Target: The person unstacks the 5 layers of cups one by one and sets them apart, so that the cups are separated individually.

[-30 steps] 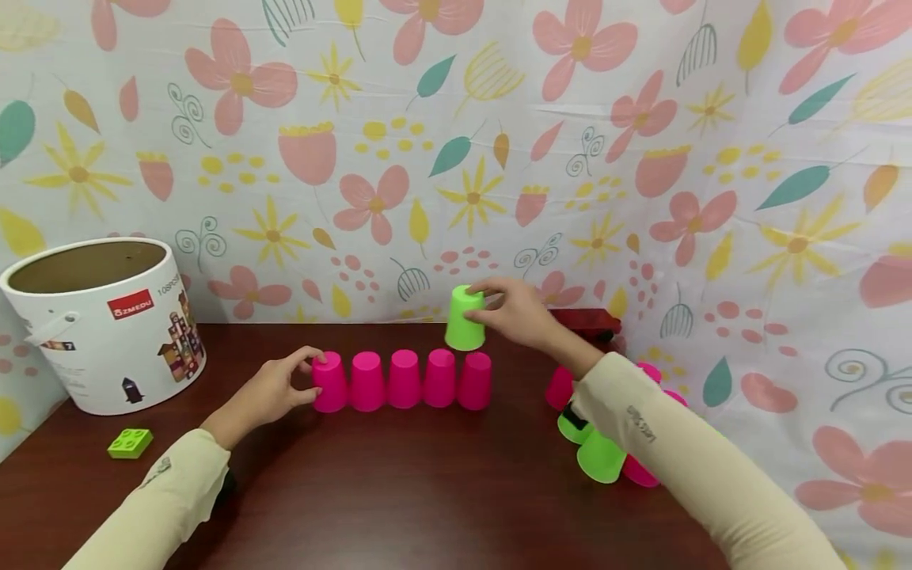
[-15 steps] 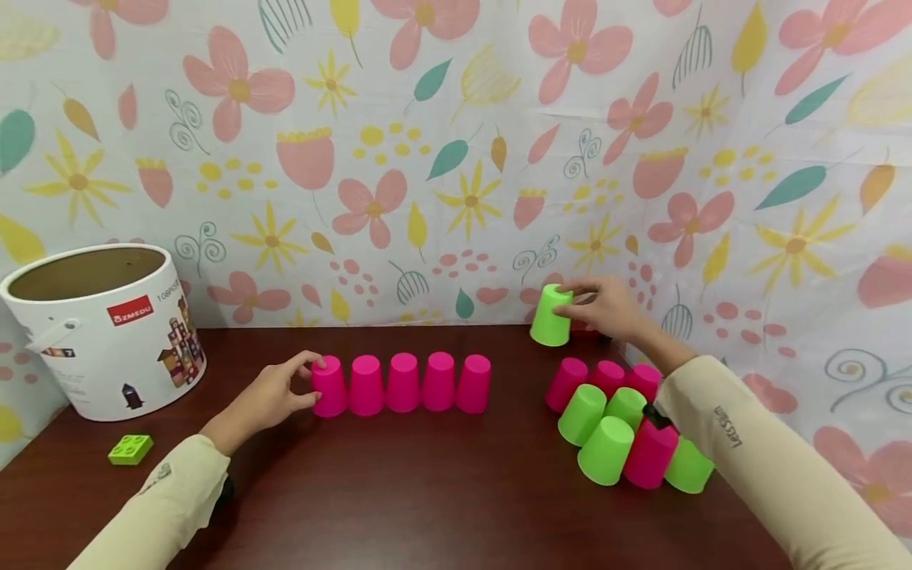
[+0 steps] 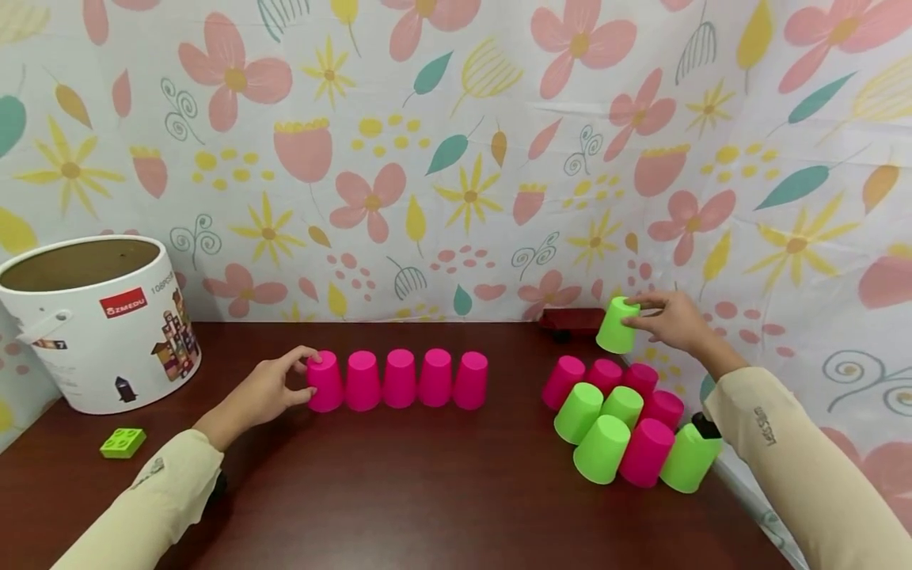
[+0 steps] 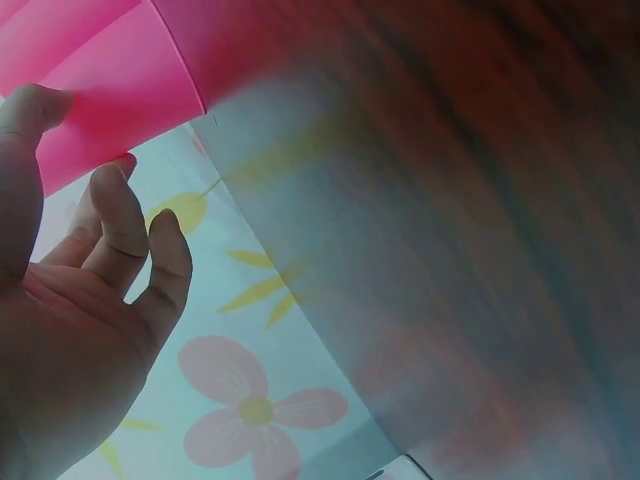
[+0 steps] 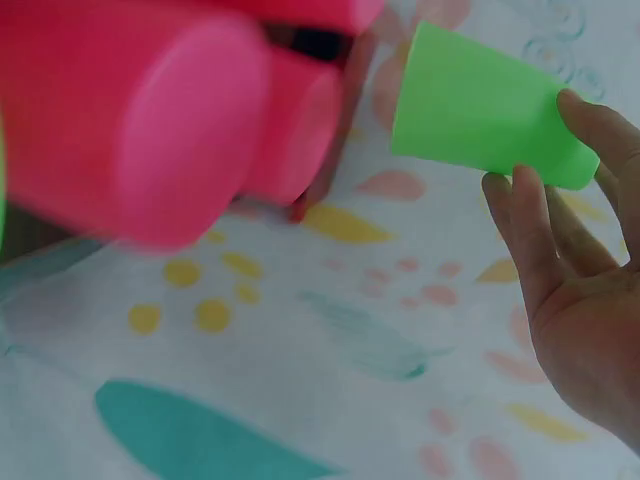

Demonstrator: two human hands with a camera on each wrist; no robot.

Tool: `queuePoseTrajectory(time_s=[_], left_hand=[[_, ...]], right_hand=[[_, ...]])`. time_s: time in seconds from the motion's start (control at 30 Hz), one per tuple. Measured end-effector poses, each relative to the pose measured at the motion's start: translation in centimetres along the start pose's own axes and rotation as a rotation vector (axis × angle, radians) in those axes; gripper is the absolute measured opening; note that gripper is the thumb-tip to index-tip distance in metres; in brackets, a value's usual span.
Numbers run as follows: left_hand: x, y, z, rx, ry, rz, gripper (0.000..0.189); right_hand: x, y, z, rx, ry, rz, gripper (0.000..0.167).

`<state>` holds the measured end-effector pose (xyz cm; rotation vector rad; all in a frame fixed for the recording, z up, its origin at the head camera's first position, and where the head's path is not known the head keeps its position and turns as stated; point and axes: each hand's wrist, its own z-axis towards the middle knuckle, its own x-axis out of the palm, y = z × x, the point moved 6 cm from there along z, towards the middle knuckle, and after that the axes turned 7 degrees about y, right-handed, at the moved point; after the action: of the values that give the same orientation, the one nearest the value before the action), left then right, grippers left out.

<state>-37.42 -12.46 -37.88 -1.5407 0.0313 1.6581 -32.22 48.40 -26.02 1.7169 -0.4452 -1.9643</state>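
Note:
A row of several pink cups stands upside down on the dark wooden table. My left hand holds the leftmost pink cup, thumb on its near side and a finger at its top; the left wrist view shows the thumb pressed on the pink wall. At the back right, my right hand pinches a green cup by its narrow upper end, above the table and upside down. In the right wrist view this green cup sits between thumb and fingers.
At the right, pink and green cups stand close together, upside down. Behind them lies a dark red object by the wall cloth. A white bucket and a green toy brick are at the left.
My right hand has carried the green cup from above the pink row's right end to behind the right-hand cluster. My left hand has stayed on the leftmost pink cup.

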Motion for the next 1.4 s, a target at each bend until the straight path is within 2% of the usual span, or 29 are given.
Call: queuePoseTrajectory(time_s=[0.17, 0.4, 0.57, 0.93, 1.2, 1.4], left_hand=[[0.0, 0.1, -0.3, 0.007, -0.007, 0.001, 0.049], [0.1, 0.0, 0.0, 0.007, -0.016, -0.011, 0.051], [0.4, 0.3, 0.0, 0.003, -0.011, -0.017, 0.050], [0.1, 0.1, 0.0, -0.003, -0.007, 0.000, 0.050], [0.2, 0.0, 0.0, -0.006, -0.001, -0.002, 0.050], [0.1, 0.1, 0.1, -0.026, 0.001, 0.002, 0.051]], right_hand=[[0.2, -2.7, -0.3, 0.043, 0.042, 0.016, 0.051], [0.4, -4.8, -0.2, 0.042, 0.054, -0.003, 0.050], [0.8, -5.0, -0.1, 0.046, 0.085, -0.019, 0.053], [1.0, -5.0, 0.7, 0.038, 0.134, -0.031, 0.055], [1.4, -5.8, 1.1, 0.051, 0.217, -0.037, 0.060], [1.9, -6.4, 1.6, 0.053, 0.251, -0.049, 0.055]])
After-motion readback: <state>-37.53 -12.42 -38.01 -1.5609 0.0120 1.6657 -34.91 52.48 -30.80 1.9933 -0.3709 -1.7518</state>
